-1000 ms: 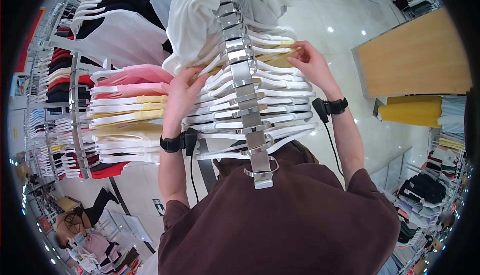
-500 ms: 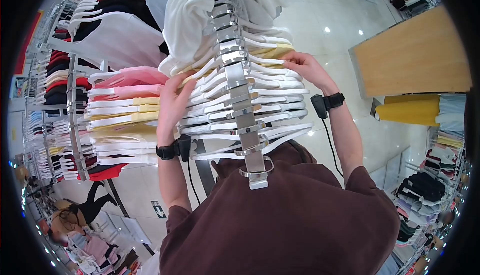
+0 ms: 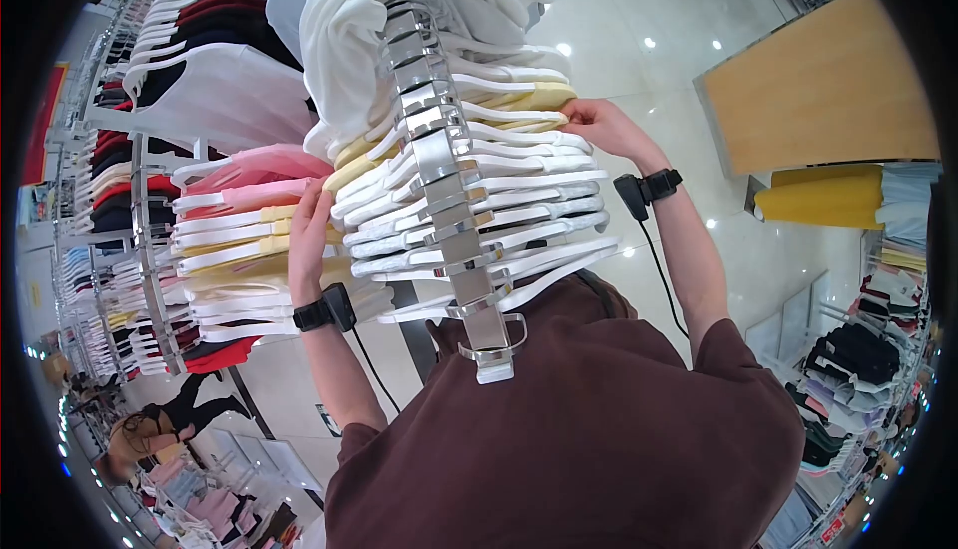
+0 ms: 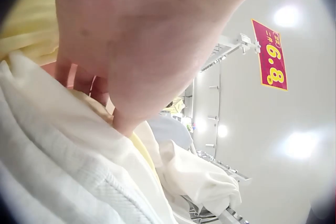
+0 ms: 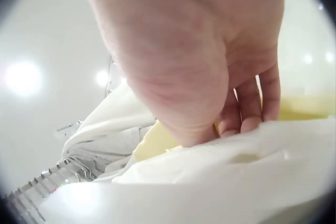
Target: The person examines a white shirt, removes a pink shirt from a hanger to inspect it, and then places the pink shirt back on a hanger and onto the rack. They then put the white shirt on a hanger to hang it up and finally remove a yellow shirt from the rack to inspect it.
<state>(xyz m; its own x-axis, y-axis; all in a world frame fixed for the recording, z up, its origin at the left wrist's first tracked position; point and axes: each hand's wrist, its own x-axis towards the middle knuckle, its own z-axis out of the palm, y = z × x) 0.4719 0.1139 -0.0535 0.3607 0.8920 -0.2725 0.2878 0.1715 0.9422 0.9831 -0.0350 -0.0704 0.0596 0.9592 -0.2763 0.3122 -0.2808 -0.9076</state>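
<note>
In the head view, white hangers with white and yellow tops hang along a metal display arm that runs toward my chest. My left hand is at the left shoulder end of a yellow top. In the left wrist view its thumb and fingers pinch cloth from both sides. My right hand pinches the opposite shoulder end of the yellow top. The right wrist view shows its fingers bent down behind white cloth, beside yellow fabric.
White cloth lies draped over the arm's far end. Pink tops on a neighbouring rack stand close beside my left hand. A wooden panel is off to the right. Another person is at the lower left.
My left hand has moved outward from between the hangers to the left shoulder end. The right hand has come lower at its end. The display arm has shifted left in view.
</note>
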